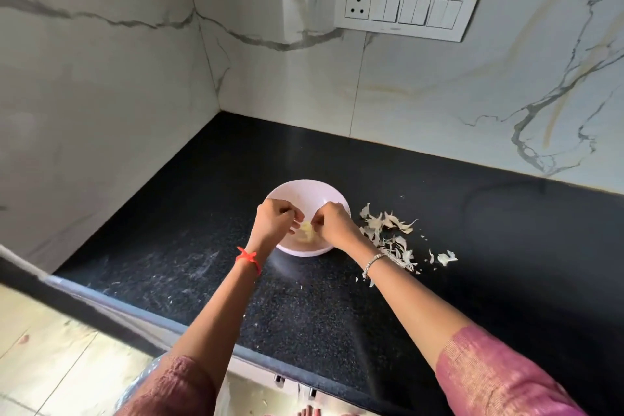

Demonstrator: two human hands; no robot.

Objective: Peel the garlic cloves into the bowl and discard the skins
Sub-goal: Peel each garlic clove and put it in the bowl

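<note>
Head view: one white bowl (297,189) sits mid-frame on the black counter (489,263). Two hands meet over it. The left hand (277,221) and right hand (334,223) both have fingers curled inward, tips nearly touching; whether they pinch a clove cannot be told. Pale peeled cloves (305,233) lie in the bowl, too blurred to count. One loose heap of skins (388,233) lies just right of the bowl. One switch plate (407,8) sits upper right.

No writing, label, brand, number or sign is legible on anything here.
</note>
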